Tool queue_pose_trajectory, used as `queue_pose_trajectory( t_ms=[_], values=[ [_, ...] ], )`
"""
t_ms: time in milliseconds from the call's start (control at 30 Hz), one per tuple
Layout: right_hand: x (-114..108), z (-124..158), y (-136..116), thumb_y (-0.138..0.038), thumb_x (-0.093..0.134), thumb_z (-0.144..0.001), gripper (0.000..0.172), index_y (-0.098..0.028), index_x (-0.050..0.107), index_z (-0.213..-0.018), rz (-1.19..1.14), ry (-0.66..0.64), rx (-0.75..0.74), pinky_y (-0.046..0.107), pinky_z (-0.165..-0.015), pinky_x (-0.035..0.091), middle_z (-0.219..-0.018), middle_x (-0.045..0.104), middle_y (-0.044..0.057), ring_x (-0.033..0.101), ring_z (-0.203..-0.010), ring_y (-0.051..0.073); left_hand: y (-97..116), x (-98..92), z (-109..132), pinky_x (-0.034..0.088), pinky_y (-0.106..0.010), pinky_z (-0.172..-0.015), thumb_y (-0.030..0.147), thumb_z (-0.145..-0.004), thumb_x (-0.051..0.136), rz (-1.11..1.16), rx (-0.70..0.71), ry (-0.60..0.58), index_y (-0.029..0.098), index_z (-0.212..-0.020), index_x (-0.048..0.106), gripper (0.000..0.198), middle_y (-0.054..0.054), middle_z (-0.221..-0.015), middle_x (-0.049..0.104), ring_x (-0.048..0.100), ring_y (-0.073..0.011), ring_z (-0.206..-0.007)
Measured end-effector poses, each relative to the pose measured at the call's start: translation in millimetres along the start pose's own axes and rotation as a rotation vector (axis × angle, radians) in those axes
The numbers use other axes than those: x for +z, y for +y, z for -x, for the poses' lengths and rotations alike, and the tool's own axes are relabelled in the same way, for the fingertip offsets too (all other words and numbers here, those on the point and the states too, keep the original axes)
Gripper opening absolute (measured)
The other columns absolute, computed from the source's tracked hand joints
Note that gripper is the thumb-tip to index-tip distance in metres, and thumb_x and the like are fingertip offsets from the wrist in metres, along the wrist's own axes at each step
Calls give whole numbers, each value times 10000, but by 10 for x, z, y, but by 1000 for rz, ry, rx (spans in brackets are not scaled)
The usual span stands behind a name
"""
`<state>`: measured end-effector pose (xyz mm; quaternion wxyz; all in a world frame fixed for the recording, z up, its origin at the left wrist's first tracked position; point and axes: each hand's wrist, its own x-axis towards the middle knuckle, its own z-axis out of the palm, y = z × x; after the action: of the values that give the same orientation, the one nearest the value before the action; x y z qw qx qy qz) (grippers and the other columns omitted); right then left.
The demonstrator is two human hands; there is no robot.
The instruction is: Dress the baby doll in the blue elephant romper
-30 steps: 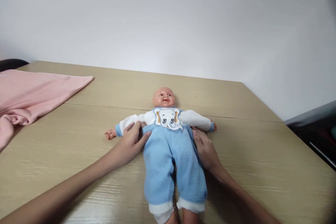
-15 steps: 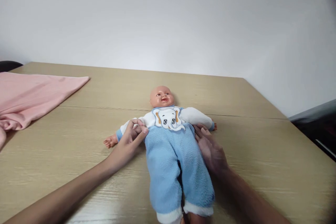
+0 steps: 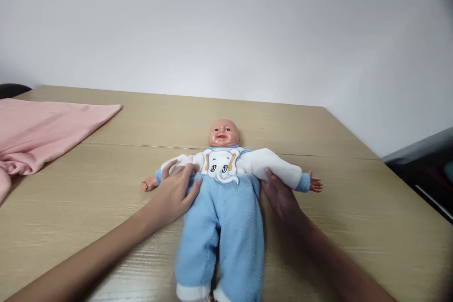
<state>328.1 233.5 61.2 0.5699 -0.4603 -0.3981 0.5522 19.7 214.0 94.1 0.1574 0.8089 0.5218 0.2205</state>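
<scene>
A baby doll (image 3: 222, 207) lies face up on the table, in light-blue fleece trousers and a white top with an elephant face on its chest. Its arms stretch out sideways, and its feet run past the lower edge of the view. My left hand (image 3: 176, 192) rests against the doll's side at the waist, fingers spread over the sleeve and thumb on the blue cloth. At the opposite side, my right hand (image 3: 282, 198) grips the doll beneath its sleeve, thumb up against the white cloth. The other fingers of that hand are mostly hidden.
A pink cloth (image 3: 46, 127) lies on the left part of the wooden table (image 3: 354, 207), rumpled at its near edge. Behind the table rises a pale wall (image 3: 212, 33). Dark objects (image 3: 424, 165) stand past the right edge.
The doll has turned on the table: its legs swung left, its head moved slightly right, and its arm beside my right hand reaches farther out. My left fingers have spread out from a bent pose.
</scene>
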Motion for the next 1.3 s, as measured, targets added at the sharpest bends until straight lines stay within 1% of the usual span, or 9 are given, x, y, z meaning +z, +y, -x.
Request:
queue_pose_trajectory(
  t_ms=[167,267,500,633,767,833,933,1100,1300],
  values=[
    [164,-55,-310,-541,883,-794,650,-288,684,-1358,-145,42,-3,588,-1233,517,-1428,738,55,575,-1488,356,-58,53,-50,187,-633,-1251,459,-1126,381,-4,34,-7,253,-1203,483,242,-84,-1147,727,650,-313,-1167],
    [303,-146,-493,-535,903,-781,671,-279,683,-1362,-153,63,-54,581,-1175,569,-1411,746,64,619,-1438,378,-15,22,-74,314,-615,-1153,474,-1115,431,-73,23,67,245,-1199,514,257,-111,-1227,671,577,-338,-1171],
    [642,-294,-799,-487,886,-791,505,-235,757,-1209,100,176,-309,491,-1270,472,-1367,764,54,633,-1420,332,179,-316,-285,441,-502,-1148,435,-1067,619,156,154,175,271,-1376,454,387,-126,-1442,556,519,-317,-1350],
    [817,-301,-941,-479,832,-823,392,-208,759,-1098,253,118,-449,481,-1162,554,-1209,804,75,680,-1312,343,425,-570,-511,447,-526,-1223,486,-976,750,321,245,183,288,-1481,384,654,-133,-1548,505,503,-335,-1449],
    [871,-329,-984,-384,763,-842,290,-239,726,-1090,437,-48,-606,487,-1017,605,-1080,777,68,718,-1095,327,879,-714,-728,418,-566,-1265,506,-848,889,399,374,231,283,-1558,329,931,-144,-1638,439,456,-373,-1517],
    [902,-333,-1011,-325,716,-854,288,-260,703,-1134,518,-119,-697,511,-1029,587,-1115,751,63,700,-1093,321,1090,-717,-833,420,-568,-1255,467,-815,928,389,413,321,264,-1493,458,849,-123,-1562,532,498,-373,-1474],
    [958,-298,-1060,-238,686,-866,329,-262,655,-1192,599,-115,-814,529,-1054,566,-1170,715,74,677,-1129,314,1235,-648,-967,449,-528,-1218,360,-895,869,501,435,428,234,-1213,659,402,-86,-1304,706,627,-322,-1317],
    [820,-58,-886,-248,739,-932,584,-283,467,-1447,499,-161,-813,545,-1223,470,-1495,559,120,558,-1407,300,951,-448,-1062,564,-419,-1074,362,-965,795,984,294,560,219,-1027,683,192,-65,-1125,700,695,-246,-1123],
    [447,308,-246,-340,586,-1071,354,-303,519,-1417,346,-197,-500,514,-1217,469,-1433,613,95,590,-1372,264,293,-300,-965,574,-377,-1056,295,-801,908,1489,110,737,227,-848,614,305,20,-901,648,680,-185,-975]
  ],
)
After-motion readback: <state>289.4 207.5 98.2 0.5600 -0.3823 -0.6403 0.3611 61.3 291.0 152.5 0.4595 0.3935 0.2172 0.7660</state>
